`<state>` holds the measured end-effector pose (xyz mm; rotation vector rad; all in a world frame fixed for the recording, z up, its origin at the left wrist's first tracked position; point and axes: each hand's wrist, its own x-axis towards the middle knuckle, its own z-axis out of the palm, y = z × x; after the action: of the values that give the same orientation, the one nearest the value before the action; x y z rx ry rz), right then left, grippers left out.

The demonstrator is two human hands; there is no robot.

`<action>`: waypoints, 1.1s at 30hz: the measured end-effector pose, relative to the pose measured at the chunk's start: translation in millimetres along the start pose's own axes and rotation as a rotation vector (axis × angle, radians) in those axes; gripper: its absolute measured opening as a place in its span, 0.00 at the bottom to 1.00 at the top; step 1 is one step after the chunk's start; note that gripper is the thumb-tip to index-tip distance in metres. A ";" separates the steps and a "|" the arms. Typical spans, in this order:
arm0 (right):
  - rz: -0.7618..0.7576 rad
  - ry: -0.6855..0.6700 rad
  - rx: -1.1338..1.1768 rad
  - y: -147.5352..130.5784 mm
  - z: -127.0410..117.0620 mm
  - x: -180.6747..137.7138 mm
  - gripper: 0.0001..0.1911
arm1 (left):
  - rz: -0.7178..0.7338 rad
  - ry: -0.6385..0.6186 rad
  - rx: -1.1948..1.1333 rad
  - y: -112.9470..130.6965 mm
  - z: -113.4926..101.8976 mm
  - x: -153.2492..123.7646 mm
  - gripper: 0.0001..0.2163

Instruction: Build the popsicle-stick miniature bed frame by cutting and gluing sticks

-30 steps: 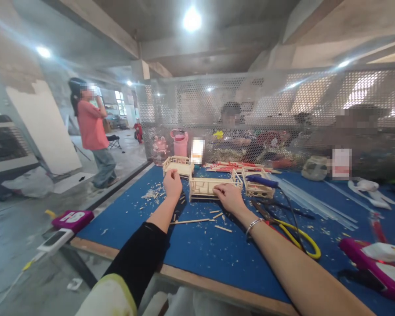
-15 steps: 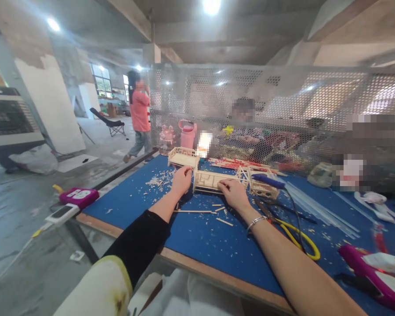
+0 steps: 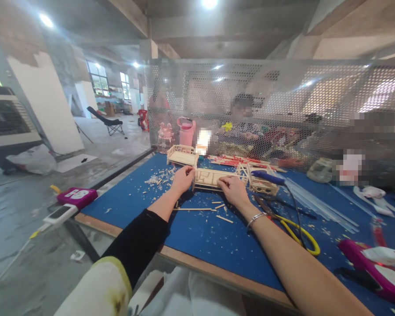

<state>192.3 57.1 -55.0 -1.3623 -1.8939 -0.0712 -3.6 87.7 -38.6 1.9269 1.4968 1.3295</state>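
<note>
A small wooden model bench (image 3: pixel 207 176), built of thin sticks, stands on the blue table in front of me. My left hand (image 3: pixel 184 179) pinches its left end with the fingers closed. At its front right, my right hand (image 3: pixel 232 186) has thumb and fingers pressed together on the front edge. Behind and to the left is a second stick-built model (image 3: pixel 183 156) with railings. A third model (image 3: pixel 262 186) stands to the right, partly behind the blue handle of a glue gun (image 3: pixel 268 177). The parts between my fingertips are hidden.
Wood scraps (image 3: pixel 157 179) and a long stick (image 3: pixel 193 209) lie on the table (image 3: pixel 200 250). Yellow-handled pliers (image 3: pixel 302 235), clear glue sticks (image 3: pixel 316 204) and red-tipped sticks (image 3: pixel 240 161) are on the right and at the back. A perforated screen (image 3: pixel 190 92) stands behind; people sit beyond it.
The person in the pink top has walked from the open floor to behind the screen. Both hands keep their places on the bench; the camera view has shifted slightly.
</note>
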 end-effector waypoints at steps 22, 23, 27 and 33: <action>-0.004 0.057 0.097 -3.0 -1.4 -3.1 0.11 | -0.036 0.022 0.027 -0.3 -0.6 1.9 0.08; 0.002 0.069 0.109 -2.1 -1.4 -3.2 0.12 | -0.039 0.026 0.026 -0.2 -0.6 2.0 0.08; 0.037 0.126 0.152 3.2 -2.8 -4.0 0.18 | -0.053 0.046 0.025 1.8 -1.7 1.8 0.08; -0.009 0.196 0.195 3.1 -3.1 -7.7 0.18 | -0.060 0.064 0.016 5.3 -3.4 0.8 0.07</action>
<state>197.4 51.0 -58.8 -1.1718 -1.6961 -0.0226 -3.5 85.5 -32.6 1.8505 1.5873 1.3688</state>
